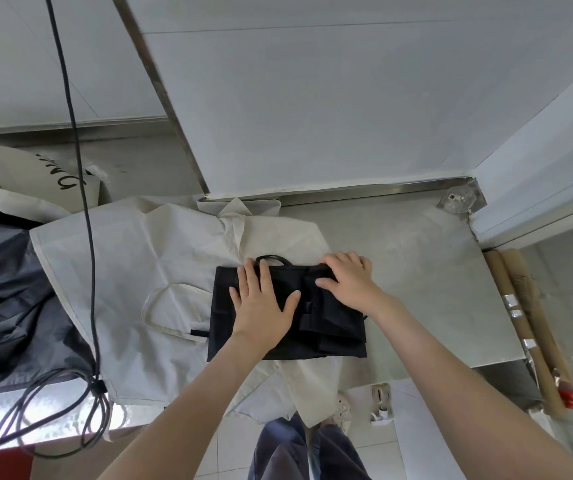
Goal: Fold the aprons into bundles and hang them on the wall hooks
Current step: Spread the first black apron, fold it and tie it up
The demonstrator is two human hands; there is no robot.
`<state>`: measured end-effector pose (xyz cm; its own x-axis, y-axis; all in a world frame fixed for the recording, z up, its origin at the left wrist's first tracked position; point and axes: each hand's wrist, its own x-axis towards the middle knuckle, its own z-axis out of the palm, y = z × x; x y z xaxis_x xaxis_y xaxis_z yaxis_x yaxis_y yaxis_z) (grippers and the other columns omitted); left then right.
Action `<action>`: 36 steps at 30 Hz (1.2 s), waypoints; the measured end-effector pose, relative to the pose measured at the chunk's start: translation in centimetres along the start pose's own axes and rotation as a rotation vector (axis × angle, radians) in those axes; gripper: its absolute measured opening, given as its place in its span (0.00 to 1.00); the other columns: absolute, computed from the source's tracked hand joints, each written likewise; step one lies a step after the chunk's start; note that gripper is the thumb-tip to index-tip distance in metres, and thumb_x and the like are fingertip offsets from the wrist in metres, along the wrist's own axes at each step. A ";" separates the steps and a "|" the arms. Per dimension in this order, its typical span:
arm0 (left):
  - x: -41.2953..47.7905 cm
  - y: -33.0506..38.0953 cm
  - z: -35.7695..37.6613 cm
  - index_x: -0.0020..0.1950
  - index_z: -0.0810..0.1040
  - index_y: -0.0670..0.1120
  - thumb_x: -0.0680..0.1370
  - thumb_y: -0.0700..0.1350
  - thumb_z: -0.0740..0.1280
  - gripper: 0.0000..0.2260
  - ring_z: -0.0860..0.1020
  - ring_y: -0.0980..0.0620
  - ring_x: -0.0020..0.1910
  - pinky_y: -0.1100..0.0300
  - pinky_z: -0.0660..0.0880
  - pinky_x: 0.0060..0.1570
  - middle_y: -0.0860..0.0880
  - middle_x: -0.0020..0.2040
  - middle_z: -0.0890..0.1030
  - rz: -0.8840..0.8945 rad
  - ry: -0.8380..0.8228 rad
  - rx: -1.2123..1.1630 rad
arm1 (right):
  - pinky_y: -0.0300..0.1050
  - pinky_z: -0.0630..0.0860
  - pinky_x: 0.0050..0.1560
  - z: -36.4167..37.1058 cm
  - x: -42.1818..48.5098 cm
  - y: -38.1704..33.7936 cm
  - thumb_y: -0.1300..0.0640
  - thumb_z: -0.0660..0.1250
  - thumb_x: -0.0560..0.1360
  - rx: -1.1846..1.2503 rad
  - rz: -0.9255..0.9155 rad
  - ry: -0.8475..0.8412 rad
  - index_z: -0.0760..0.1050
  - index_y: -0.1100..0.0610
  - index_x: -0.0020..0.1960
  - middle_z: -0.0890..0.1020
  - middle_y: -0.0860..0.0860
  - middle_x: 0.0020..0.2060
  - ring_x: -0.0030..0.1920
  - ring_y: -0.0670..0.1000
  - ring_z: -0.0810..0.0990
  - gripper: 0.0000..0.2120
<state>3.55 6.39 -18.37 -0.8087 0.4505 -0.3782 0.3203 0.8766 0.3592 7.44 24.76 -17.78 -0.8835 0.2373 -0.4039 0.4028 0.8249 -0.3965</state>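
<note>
The folded black apron (333, 327) lies right under both my hands, on top of a cream apron (132, 271) spread flat over the grey counter (416, 271). My left hand (264, 306) is flat on its middle, fingers straight and spread, tips near the black neck loop (273, 257) poking out at the far edge. My right hand (347, 278) rests on the far right corner, fingers loosely bent, pressing down — gripping nothing. Farther left, a cream bag (35, 168) bears dark script lettering — too cut off to read.
</note>
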 end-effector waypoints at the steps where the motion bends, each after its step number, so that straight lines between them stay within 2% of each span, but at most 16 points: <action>1: -0.2 0.4 0.0 0.78 0.47 0.41 0.79 0.63 0.51 0.36 0.44 0.40 0.77 0.38 0.46 0.72 0.39 0.78 0.46 0.037 0.078 0.051 | 0.47 0.52 0.65 0.5 -0.2 -0.3 0.48 0.62 0.78 -0.046 -0.007 0.023 0.68 0.51 0.64 0.70 0.47 0.60 0.65 0.51 0.63 0.16; 3: -0.5 1.0 0.6 0.77 0.57 0.41 0.77 0.63 0.51 0.35 0.53 0.39 0.76 0.37 0.47 0.71 0.38 0.77 0.55 0.203 0.143 0.168 | 0.47 0.54 0.64 1.5 -0.5 -0.5 0.48 0.64 0.77 -0.092 -0.007 0.107 0.65 0.51 0.66 0.68 0.49 0.61 0.65 0.53 0.63 0.20; 5: -0.7 1.1 1.7 0.76 0.60 0.44 0.76 0.63 0.48 0.34 0.52 0.42 0.77 0.41 0.45 0.72 0.42 0.78 0.53 0.354 0.096 0.293 | 0.49 0.57 0.63 1.8 -0.9 -0.7 0.47 0.67 0.75 -0.066 0.064 0.199 0.64 0.53 0.69 0.67 0.51 0.63 0.64 0.55 0.65 0.26; 8: -1.0 1.0 2.9 0.78 0.39 0.45 0.71 0.64 0.30 0.39 0.32 0.47 0.73 0.45 0.32 0.70 0.45 0.74 0.32 0.317 -0.062 0.408 | 0.53 0.68 0.57 2.0 -2.3 -0.7 0.49 0.75 0.68 -0.081 0.130 0.423 0.69 0.60 0.65 0.73 0.56 0.58 0.57 0.59 0.71 0.31; 10: -0.7 0.6 3.1 0.74 0.30 0.45 0.69 0.63 0.25 0.37 0.29 0.48 0.71 0.45 0.31 0.68 0.46 0.73 0.29 0.270 -0.085 0.426 | 0.53 0.73 0.51 2.3 -3.6 -0.2 0.53 0.77 0.67 -0.062 0.145 0.548 0.71 0.63 0.61 0.75 0.58 0.54 0.53 0.60 0.74 0.28; 13: -0.9 0.7 2.9 0.77 0.36 0.42 0.76 0.62 0.37 0.36 0.51 0.45 0.76 0.42 0.51 0.71 0.42 0.78 0.53 0.217 -0.030 0.350 | 0.50 0.74 0.51 2.7 -4.8 0.3 0.51 0.72 0.72 0.254 0.323 0.336 0.68 0.61 0.58 0.73 0.55 0.54 0.54 0.57 0.74 0.22; 15: -1.0 0.7 2.9 0.78 0.40 0.42 0.77 0.62 0.47 0.37 0.65 0.44 0.73 0.42 0.62 0.68 0.41 0.74 0.65 0.210 -0.003 0.291 | 0.48 0.73 0.46 2.7 -4.9 0.7 0.50 0.71 0.73 0.356 0.404 0.249 0.66 0.59 0.53 0.73 0.54 0.51 0.52 0.56 0.75 0.19; 17: -1.3 1.0 2.8 0.78 0.42 0.43 0.76 0.63 0.54 0.40 0.64 0.40 0.72 0.41 0.62 0.68 0.39 0.73 0.66 0.216 0.073 0.282 | 0.46 0.71 0.47 2.3 -4.8 0.7 0.52 0.72 0.72 0.381 0.410 0.270 0.66 0.59 0.51 0.72 0.54 0.50 0.53 0.56 0.73 0.18; 20: -1.9 2.0 2.5 0.75 0.59 0.47 0.70 0.59 0.67 0.37 0.64 0.39 0.69 0.40 0.61 0.68 0.38 0.70 0.69 0.312 0.155 0.322 | 0.46 0.69 0.56 2.0 -4.4 0.7 0.51 0.72 0.71 0.326 0.432 0.234 0.68 0.60 0.55 0.67 0.52 0.51 0.57 0.54 0.66 0.20; 23: -1.9 2.6 3.0 0.64 0.73 0.47 0.62 0.52 0.78 0.33 0.71 0.44 0.56 0.49 0.71 0.57 0.41 0.61 0.70 0.369 0.182 0.325 | 0.48 0.74 0.54 1.6 -4.3 0.3 0.54 0.71 0.71 0.488 0.469 0.127 0.72 0.60 0.53 0.73 0.53 0.50 0.55 0.54 0.73 0.16; 25: -2.0 3.3 2.8 0.61 0.78 0.45 0.61 0.49 0.80 0.31 0.74 0.47 0.49 0.56 0.75 0.48 0.44 0.56 0.71 0.366 0.151 0.286 | 0.45 0.76 0.45 1.0 -4.6 -0.2 0.58 0.68 0.72 0.617 0.463 0.051 0.74 0.58 0.50 0.79 0.54 0.47 0.48 0.53 0.78 0.09; 28: -2.3 4.1 2.2 0.71 0.68 0.43 0.77 0.44 0.64 0.22 0.71 0.46 0.58 0.57 0.69 0.57 0.45 0.64 0.70 0.301 0.075 0.279 | 0.44 0.74 0.39 0.0 -5.2 -0.8 0.63 0.63 0.72 0.716 0.436 0.003 0.74 0.58 0.50 0.80 0.53 0.44 0.43 0.52 0.79 0.07; 31: -2.3 5.3 1.0 0.50 0.83 0.45 0.74 0.42 0.59 0.13 0.77 0.47 0.44 0.63 0.68 0.47 0.49 0.48 0.80 0.310 0.222 0.085 | 0.44 0.71 0.39 -1.3 -5.5 -1.8 0.65 0.61 0.72 0.822 0.366 0.057 0.73 0.62 0.49 0.78 0.53 0.40 0.40 0.52 0.75 0.06; 32: -2.1 5.6 0.8 0.45 0.83 0.44 0.75 0.42 0.55 0.16 0.77 0.46 0.42 0.65 0.64 0.44 0.48 0.44 0.80 0.355 0.267 0.003 | 0.44 0.69 0.39 -1.7 -5.7 -2.0 0.66 0.61 0.72 0.887 0.346 0.080 0.72 0.63 0.46 0.76 0.54 0.38 0.39 0.52 0.74 0.04; 34: -1.5 6.1 0.5 0.48 0.79 0.39 0.79 0.44 0.51 0.18 0.78 0.43 0.45 0.65 0.65 0.43 0.43 0.44 0.81 0.320 0.060 -0.309 | 0.44 0.67 0.37 -2.3 -6.1 -2.2 0.64 0.64 0.73 1.060 0.270 0.080 0.70 0.60 0.41 0.73 0.55 0.36 0.37 0.51 0.72 0.03; 36: -1.3 6.1 -0.7 0.51 0.80 0.42 0.80 0.58 0.54 0.23 0.81 0.44 0.49 0.60 0.74 0.50 0.43 0.47 0.83 0.104 -0.258 -0.739 | 0.44 0.70 0.33 -2.4 -6.4 -2.3 0.56 0.65 0.74 1.269 0.194 -0.014 0.70 0.59 0.40 0.72 0.57 0.33 0.33 0.52 0.72 0.08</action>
<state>6.21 11.03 -15.07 -0.6236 0.6286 -0.4648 -0.0956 0.5288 0.8433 11.58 22.59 -12.33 -0.7854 0.2864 -0.5487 0.4755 -0.2882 -0.8311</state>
